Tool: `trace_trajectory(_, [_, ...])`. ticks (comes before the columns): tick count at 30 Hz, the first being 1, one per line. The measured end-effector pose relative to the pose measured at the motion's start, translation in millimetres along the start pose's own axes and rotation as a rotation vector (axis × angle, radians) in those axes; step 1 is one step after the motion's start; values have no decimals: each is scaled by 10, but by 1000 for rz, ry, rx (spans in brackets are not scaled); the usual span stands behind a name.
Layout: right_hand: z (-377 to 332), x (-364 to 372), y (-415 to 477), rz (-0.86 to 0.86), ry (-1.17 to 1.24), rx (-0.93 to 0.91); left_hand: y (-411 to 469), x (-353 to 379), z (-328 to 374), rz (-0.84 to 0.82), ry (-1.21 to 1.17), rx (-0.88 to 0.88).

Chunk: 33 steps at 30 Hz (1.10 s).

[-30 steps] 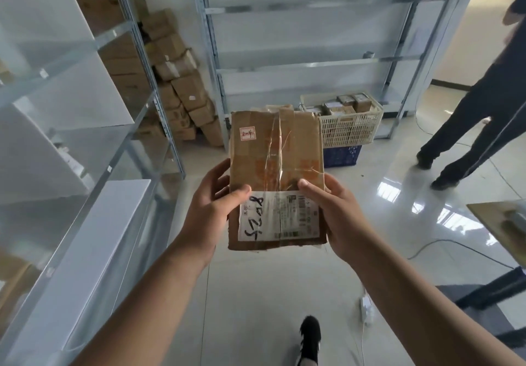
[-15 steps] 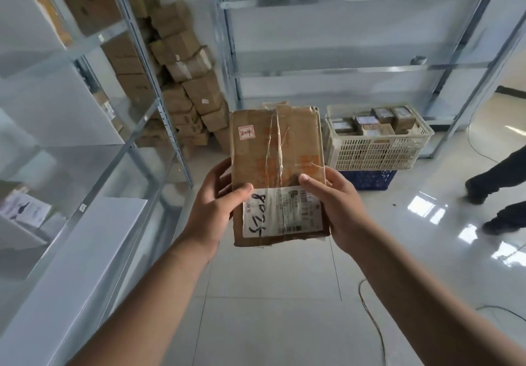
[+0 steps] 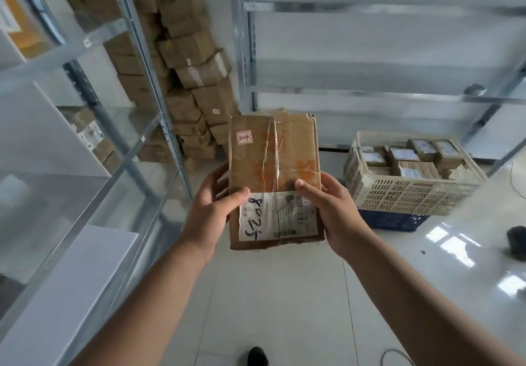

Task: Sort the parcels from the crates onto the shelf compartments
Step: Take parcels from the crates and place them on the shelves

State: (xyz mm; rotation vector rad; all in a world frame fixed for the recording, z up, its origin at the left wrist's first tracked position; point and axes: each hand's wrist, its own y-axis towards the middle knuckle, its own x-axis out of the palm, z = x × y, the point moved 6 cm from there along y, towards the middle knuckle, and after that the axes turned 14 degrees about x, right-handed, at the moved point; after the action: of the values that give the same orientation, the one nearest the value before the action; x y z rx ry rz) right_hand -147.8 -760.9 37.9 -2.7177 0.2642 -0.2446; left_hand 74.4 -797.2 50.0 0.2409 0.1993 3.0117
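I hold a flat brown cardboard parcel [image 3: 273,163] in front of me with both hands. It has clear tape down the middle, a small red sticker at its upper left and a white label with handwritten digits on its lower part. My left hand [image 3: 212,212] grips its left edge, thumb on the label. My right hand [image 3: 331,209] grips the right edge, thumb on top. A white plastic crate [image 3: 410,195] full of small parcels stands on a blue crate [image 3: 391,220] at the right. A metal shelf unit [image 3: 133,149] runs along my left.
A second metal shelf [image 3: 370,95] stands against the back wall. Stacked cardboard boxes [image 3: 196,81] fill the corner between the shelves. A few parcels [image 3: 94,138] lie in the left shelf. A dark shoe [image 3: 516,239] shows at the right edge, a cable [image 3: 395,355] on the floor.
My view has swung left and closer to the corner; the crates and the other person's feet slid right. The parcel stays gripped in both hands the same way.
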Motion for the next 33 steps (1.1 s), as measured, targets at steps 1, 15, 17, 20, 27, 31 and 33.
trace_trajectory(1, [-77, 52, 169, 0, 1, -1, 191, -27, -19, 1, -5, -5])
trace_trajectory(15, [-848, 189, 2421, -46, -16, 36, 2410, 24, -425, 22, 63, -36])
trace_trajectory(17, [-959, 179, 2807, -79, -32, 48, 2718, 60, -515, 59, 78, -30])
trace_trajectory(20, [-1108, 211, 3360, -140, -47, 92, 3130, 130, -564, 149, 87, -57])
trace_trajectory(27, [-1532, 726, 4464, -343, -131, 152, 3821, -136, -671, 417, 70, -54])
trace_trajectory(31, [-1719, 1245, 4897, -478, -203, 157, 4019, -502, -655, 535, 85, -41])
trace_trajectory(33, [-1732, 1535, 5077, -549, -234, 161, 4093, -710, -667, 600, 83, -27])
